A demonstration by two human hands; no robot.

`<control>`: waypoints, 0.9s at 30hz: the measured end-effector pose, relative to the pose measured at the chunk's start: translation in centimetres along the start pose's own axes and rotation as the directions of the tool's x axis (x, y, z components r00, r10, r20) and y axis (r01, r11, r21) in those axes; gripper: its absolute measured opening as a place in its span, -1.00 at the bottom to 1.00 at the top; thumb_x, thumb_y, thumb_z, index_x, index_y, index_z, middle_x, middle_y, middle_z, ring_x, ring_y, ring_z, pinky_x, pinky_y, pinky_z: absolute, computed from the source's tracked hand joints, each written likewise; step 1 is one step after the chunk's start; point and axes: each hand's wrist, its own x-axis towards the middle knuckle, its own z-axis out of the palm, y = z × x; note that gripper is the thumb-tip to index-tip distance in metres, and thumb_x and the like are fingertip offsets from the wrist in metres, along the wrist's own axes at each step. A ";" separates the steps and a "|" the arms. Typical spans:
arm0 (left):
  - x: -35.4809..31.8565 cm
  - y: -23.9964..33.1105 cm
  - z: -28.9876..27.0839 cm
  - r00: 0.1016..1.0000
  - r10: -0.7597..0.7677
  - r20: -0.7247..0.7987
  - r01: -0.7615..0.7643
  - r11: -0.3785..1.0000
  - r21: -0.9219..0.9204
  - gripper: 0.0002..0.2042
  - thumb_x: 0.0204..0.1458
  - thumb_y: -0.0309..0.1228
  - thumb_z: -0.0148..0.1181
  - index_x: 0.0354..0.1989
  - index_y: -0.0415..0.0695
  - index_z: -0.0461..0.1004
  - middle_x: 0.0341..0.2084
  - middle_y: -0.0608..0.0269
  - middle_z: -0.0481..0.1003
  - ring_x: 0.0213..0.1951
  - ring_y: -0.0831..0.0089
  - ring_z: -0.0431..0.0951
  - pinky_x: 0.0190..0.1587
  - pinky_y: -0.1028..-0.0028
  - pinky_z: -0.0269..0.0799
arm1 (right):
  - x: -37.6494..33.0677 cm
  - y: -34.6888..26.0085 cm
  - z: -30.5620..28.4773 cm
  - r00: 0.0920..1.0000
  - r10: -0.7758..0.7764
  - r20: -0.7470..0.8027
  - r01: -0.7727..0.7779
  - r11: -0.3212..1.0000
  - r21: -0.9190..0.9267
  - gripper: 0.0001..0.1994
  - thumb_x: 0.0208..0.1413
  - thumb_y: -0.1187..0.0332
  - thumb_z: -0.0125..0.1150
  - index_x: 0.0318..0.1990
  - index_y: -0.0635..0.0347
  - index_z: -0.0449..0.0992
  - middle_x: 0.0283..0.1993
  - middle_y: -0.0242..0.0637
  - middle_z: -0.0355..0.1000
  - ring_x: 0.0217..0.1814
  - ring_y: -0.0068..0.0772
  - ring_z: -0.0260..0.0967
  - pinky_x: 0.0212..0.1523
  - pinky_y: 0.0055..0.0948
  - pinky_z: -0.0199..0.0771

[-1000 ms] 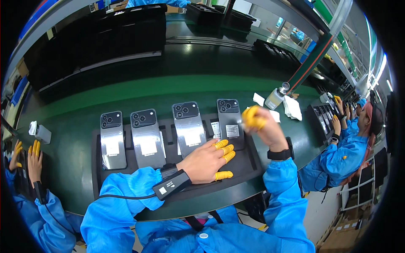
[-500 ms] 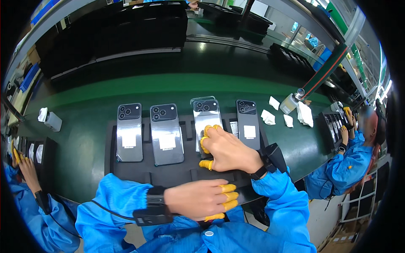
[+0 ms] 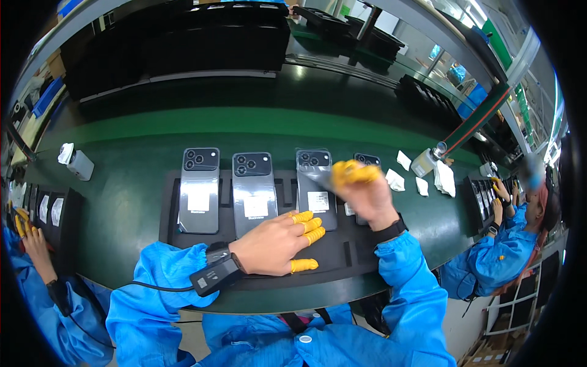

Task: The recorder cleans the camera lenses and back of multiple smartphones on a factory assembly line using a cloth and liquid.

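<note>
A black foam tray (image 3: 335,255) holds several phones in a row, backs up, each with a camera block at the top and a white label. My right hand (image 3: 365,191), in yellow finger cots and partly blurred, pinches a clear plastic film (image 3: 317,175) lifted at a slant off the third phone (image 3: 326,219). It covers much of the fourth phone (image 3: 367,160). My left hand (image 3: 269,243), also in yellow finger cots, has its fingers stretched out over the tray, by the third phone's lower end. The second phone (image 3: 253,186) and the first phone (image 3: 200,189) lie to the left.
White crumpled wipes (image 3: 444,179) and a dispenser bottle (image 3: 424,163) stand right of the tray on the green table (image 3: 122,226). Another white bottle (image 3: 80,166) is at left. Co-workers handle trays on both sides; a large black rack (image 3: 177,49) stands at the back.
My right hand has risen off the third phone to the right, pulling the clear film up. My left hand has moved forward over the tray. The view has shifted slightly.
</note>
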 end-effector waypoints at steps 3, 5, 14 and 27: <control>0.0 0.2 0.1 1.000 -0.019 -0.007 0.019 1.000 0.014 -0.38 0.12 0.03 0.10 0.16 -0.28 0.37 0.12 -0.09 0.38 0.22 -0.01 0.32 0.31 0.16 0.19 | -0.1 -3.0 7.7 0.938 -0.298 -0.176 0.327 0.930 0.169 -0.80 0.04 0.36 0.17 -0.23 0.29 0.49 -0.16 -0.14 0.44 -0.13 -0.29 0.39 0.00 -0.34 0.40; 0.3 0.8 -0.1 1.000 0.020 -0.007 -0.019 0.997 0.068 -0.38 0.12 0.03 0.10 0.15 -0.28 0.37 0.10 -0.12 0.39 0.21 0.00 0.34 0.32 0.16 0.16 | 1.2 -3.6 8.8 0.846 -0.399 0.354 0.512 0.793 -0.330 -0.84 0.03 0.42 0.16 -0.24 0.28 0.47 -0.22 -0.18 0.41 -0.19 -0.32 0.40 -0.18 -0.39 0.41; -5.1 7.1 -2.7 0.980 0.194 0.044 -0.191 0.979 -0.073 -0.55 0.13 -0.11 0.10 0.07 -0.17 0.44 -0.04 0.01 0.48 0.02 0.20 0.49 0.18 0.29 0.31 | 3.0 9.9 13.4 0.839 0.225 0.496 0.544 -0.314 -0.778 -0.81 -0.12 0.38 0.26 -0.40 0.33 0.48 -0.23 0.06 0.34 -0.17 0.14 0.37 -0.22 -0.10 0.48; -9.5 3.3 -3.0 0.966 -0.234 -0.110 0.248 0.958 0.143 -0.37 0.03 -0.02 0.21 0.15 -0.27 0.37 0.10 -0.10 0.39 0.18 0.00 0.36 0.31 0.07 0.15 | 5.0 8.0 9.2 0.916 0.342 0.209 -0.100 0.700 -0.707 -0.88 0.02 0.44 0.10 -0.41 0.33 0.50 -0.26 -0.20 0.37 -0.27 -0.35 0.35 -0.29 -0.42 0.38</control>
